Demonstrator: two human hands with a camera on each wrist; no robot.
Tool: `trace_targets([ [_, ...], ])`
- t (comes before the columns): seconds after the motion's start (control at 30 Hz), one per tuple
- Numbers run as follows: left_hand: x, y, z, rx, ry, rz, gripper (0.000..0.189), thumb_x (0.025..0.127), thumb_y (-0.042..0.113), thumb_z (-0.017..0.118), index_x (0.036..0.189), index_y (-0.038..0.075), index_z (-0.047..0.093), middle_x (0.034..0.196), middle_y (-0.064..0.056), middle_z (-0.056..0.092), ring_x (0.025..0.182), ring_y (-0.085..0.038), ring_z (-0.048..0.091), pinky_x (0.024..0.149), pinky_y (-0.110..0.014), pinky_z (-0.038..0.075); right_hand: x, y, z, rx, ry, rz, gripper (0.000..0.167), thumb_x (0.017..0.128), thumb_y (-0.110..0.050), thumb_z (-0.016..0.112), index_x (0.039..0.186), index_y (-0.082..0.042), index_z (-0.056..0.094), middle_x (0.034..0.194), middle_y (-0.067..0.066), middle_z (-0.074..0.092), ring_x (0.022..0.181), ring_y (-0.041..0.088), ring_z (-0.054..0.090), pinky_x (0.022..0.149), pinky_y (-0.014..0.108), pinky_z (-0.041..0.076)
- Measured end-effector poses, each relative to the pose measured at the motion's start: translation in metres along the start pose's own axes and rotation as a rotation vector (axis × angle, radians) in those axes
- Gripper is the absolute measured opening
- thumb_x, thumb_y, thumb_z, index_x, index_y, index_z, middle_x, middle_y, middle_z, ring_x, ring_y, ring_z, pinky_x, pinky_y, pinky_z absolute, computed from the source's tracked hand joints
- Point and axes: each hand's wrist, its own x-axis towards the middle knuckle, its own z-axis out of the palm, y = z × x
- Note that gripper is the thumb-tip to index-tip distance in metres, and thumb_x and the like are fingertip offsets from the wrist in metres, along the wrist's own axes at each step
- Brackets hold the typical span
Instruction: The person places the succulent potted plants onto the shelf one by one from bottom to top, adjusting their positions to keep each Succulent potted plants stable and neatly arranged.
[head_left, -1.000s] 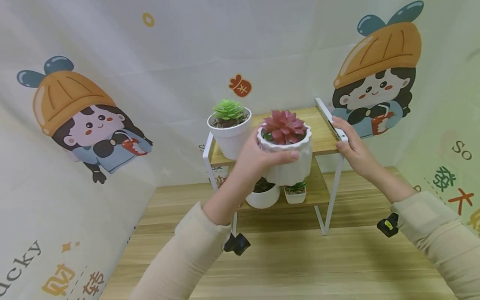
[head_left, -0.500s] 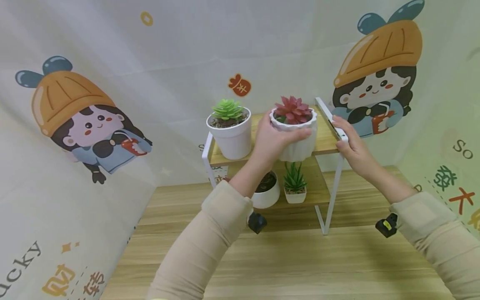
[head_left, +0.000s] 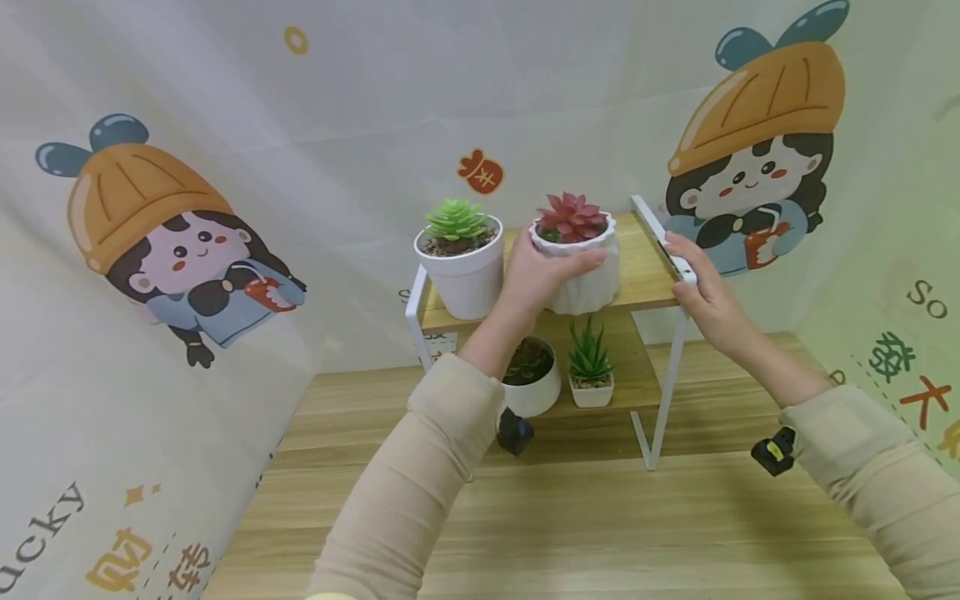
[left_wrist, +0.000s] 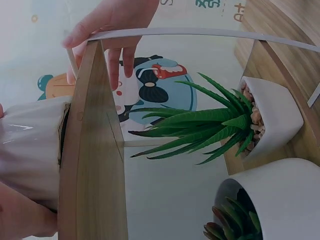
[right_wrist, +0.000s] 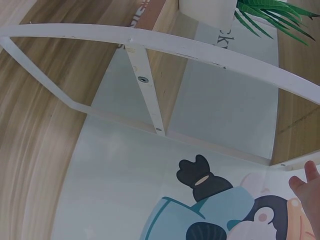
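My left hand (head_left: 536,271) grips a white fluted pot (head_left: 581,279) with a red succulent (head_left: 572,218), thumb across its front. The pot is upright at the top board's front edge; in the left wrist view its base (left_wrist: 62,130) lies close against the board, and I cannot tell whether it bears fully on it. My right hand (head_left: 708,287) holds the white metal rail (head_left: 663,242) at the right end of the two-tier wooden shelf (head_left: 647,271). Left of the held pot stands a white pot (head_left: 465,279) with a green succulent (head_left: 455,221).
On the lower tier are a round white pot (head_left: 536,392) with dark leaves and a small square pot (head_left: 592,394) with a spiky green plant (head_left: 590,354). The shelf stands on a wood-grain table (head_left: 585,525) before a printed cloth backdrop (head_left: 360,183).
My left hand has moved the red succulent's pot up and back to the top board, then slightly left, uncovering the spiky plant below. My right hand stays on the rail.
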Motion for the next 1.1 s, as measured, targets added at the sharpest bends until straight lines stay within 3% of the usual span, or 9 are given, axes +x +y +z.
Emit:
trace_targets([
  [0.43,0.009,-0.007,0.000,-0.007,-0.029,-0.035,0.085,0.072,0.024,0.077,0.141,0.016,0.029,0.134,-0.004,0.044,0.118,-0.018,0.045,0.101,-0.033,0.037,0.000,-0.002,-0.001,-0.010,0.004,0.016,0.044,0.096,-0.024,0.042,0.130,0.002,0.035,0.148,0.017,0.023,0.135,0.035,0.018,0.106,0.059,0.013],
  [0.73,0.007,-0.012,0.003,-0.052,0.015,-0.022,0.087,0.071,0.022,0.077,0.142,0.017,0.026,0.138,-0.005,0.041,0.122,-0.019,0.042,0.102,-0.033,0.036,0.000,-0.002,0.000,-0.014,0.005,0.013,0.048,0.096,-0.029,0.042,0.131,0.003,0.034,0.148,0.018,0.023,0.135,0.035,0.018,0.106,0.058,0.013],
  [0.93,-0.004,-0.016,0.000,-0.019,0.019,-0.021,0.094,0.073,0.025,0.076,0.146,0.018,0.016,0.146,-0.006,0.030,0.131,-0.019,0.031,0.108,-0.034,0.029,0.000,-0.002,0.000,-0.019,0.001,0.013,0.048,0.096,-0.029,0.043,0.131,0.002,0.035,0.147,0.018,0.024,0.135,0.034,0.018,0.106,0.058,0.013],
  [1.1,-0.027,-0.020,-0.008,0.094,-0.019,0.068,0.095,0.077,0.029,0.072,0.147,0.012,0.010,0.151,-0.006,0.019,0.137,-0.019,0.020,0.110,-0.035,0.024,-0.001,-0.003,0.000,-0.008,-0.005,0.020,0.044,0.096,-0.026,0.042,0.130,0.001,0.035,0.147,0.018,0.023,0.135,0.033,0.018,0.106,0.058,0.014],
])
